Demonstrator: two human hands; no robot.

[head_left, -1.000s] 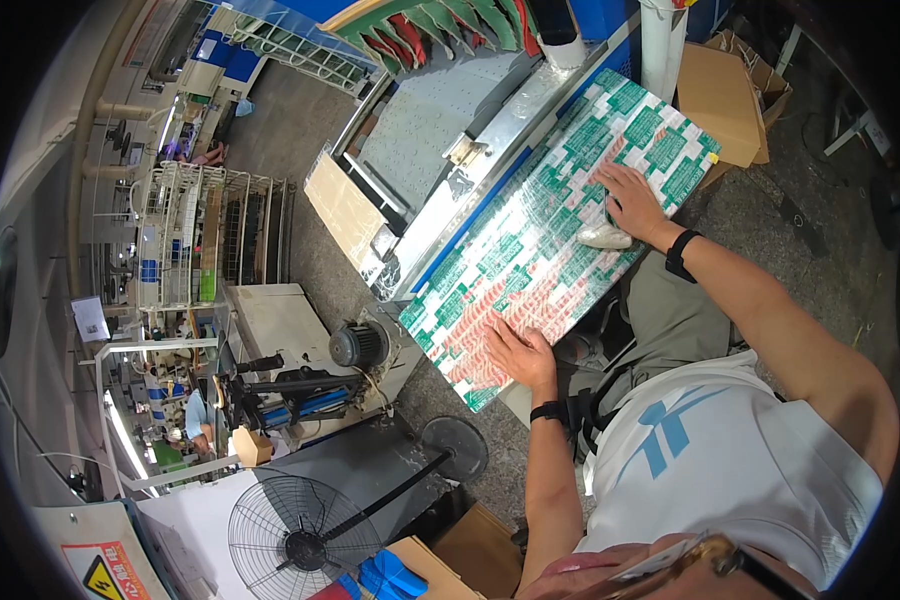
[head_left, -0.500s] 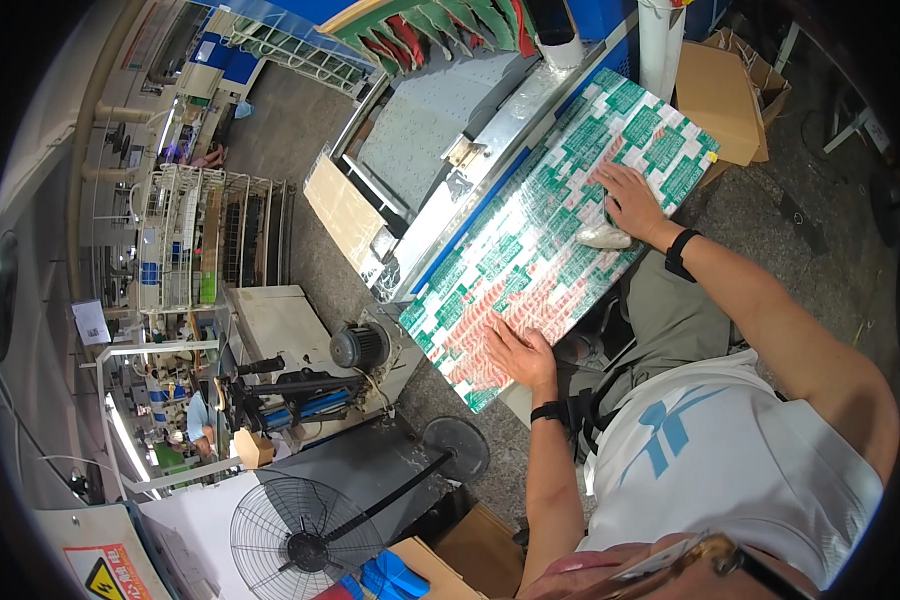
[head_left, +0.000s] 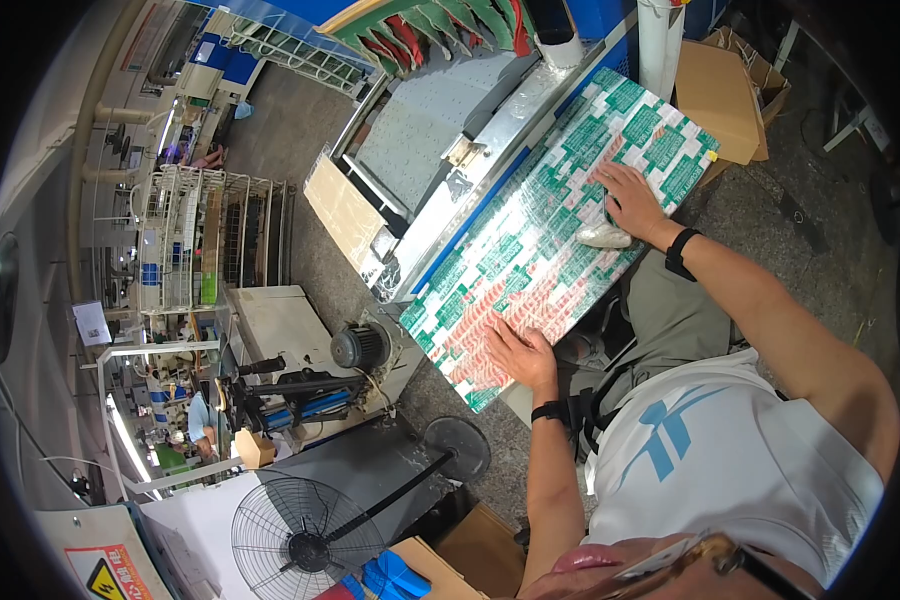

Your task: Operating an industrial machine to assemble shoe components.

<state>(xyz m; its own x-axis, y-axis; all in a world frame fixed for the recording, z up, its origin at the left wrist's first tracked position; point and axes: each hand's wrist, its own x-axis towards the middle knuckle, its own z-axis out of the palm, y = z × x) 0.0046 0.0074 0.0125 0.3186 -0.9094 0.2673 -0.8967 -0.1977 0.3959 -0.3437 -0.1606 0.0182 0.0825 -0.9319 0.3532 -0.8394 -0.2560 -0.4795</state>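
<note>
A long tabletop (head_left: 530, 225), covered in green-and-white printed sheeting under clear film, lies slantwise before me. Red-and-white striped pieces (head_left: 560, 292) are spread along its near side and left end. My left hand (head_left: 520, 355) rests on these strips toward the left end, fingers apart and flat. Farther right, my right hand (head_left: 632, 203) lies on the top with its fingers stretched out. Beside that palm sits a small whitish lump (head_left: 603, 236); its kind is unclear. Neither hand holds anything that I can see.
Along the table's far side stands a metal-framed machine (head_left: 440, 130) with a grey bed. Cardboard boxes (head_left: 715, 100) are at the far right. A black floor fan (head_left: 308, 550), a motor (head_left: 360, 346) and wire racks (head_left: 185, 240) occupy the left.
</note>
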